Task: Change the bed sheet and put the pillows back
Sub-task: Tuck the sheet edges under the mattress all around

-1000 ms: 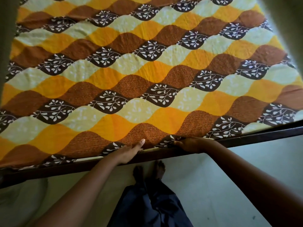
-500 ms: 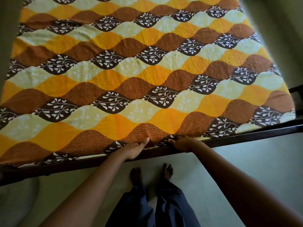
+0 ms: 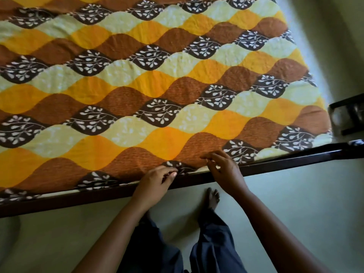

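The left hand [image 3: 155,183] is curling over the near edge of the bed, thumb and fingertips pinching a small fold of the bed sheet [image 3: 157,99] right where it meets the dark bed frame [image 3: 285,161]. Just beside it, the right hand [image 3: 224,170] is resting on the same edge with its fingers loosely bent and spread; they are pressing down on the cloth, though I cannot tell whether they are actually gripping it. Between the two hands a little ridge of fabric is bunching up.

From there the sheet is lying flat across the whole mattress, its orange, brown and cream waves running out to the far side with only faint creases. It looks thin, soft and light, the sort of cloth that gives no resistance but wrinkles and slides wherever it is tugged. The hem along the frame seems the sensible place to take hold, pulling evenly with both hands. No pillows are showing. The person's bare feet are standing on the pale floor [image 3: 295,203] below.
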The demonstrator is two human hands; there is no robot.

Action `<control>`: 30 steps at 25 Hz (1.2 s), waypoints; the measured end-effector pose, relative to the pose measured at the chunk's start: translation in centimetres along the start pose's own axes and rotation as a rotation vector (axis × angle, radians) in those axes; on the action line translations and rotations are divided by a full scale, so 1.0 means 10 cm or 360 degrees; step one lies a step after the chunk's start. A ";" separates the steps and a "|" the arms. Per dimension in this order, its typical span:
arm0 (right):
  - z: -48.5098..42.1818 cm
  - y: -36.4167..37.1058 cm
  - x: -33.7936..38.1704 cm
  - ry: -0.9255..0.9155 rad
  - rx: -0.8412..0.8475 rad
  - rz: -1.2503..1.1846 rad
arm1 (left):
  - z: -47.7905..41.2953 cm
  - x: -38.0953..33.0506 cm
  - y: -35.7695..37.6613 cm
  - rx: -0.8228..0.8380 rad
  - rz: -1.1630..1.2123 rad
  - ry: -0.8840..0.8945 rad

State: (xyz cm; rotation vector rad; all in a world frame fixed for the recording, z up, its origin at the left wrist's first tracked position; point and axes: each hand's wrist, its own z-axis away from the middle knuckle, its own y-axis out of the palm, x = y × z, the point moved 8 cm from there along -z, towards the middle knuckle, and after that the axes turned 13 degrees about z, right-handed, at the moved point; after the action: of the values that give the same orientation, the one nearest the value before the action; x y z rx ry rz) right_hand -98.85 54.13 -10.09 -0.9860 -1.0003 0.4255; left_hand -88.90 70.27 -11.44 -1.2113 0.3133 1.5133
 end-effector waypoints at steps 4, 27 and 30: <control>-0.01 -0.55 -0.85 -0.0034 -0.0006 0.0204 | -0.44 -0.60 0.74 0.0025 -0.0049 0.0104; -0.30 -1.03 -2.28 -0.0503 0.0931 0.0826 | -1.47 -1.35 2.23 0.0318 -0.0409 -0.0154; -0.31 -0.96 -2.34 -0.0393 0.1047 0.0866 | -1.42 -1.25 2.21 0.0477 -0.0321 -0.0501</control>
State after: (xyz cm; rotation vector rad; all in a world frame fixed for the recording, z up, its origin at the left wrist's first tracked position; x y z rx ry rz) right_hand -109.28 31.32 -14.32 -0.5928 -0.7117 1.2654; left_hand -102.21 44.86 -16.46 -0.7332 0.1918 1.3974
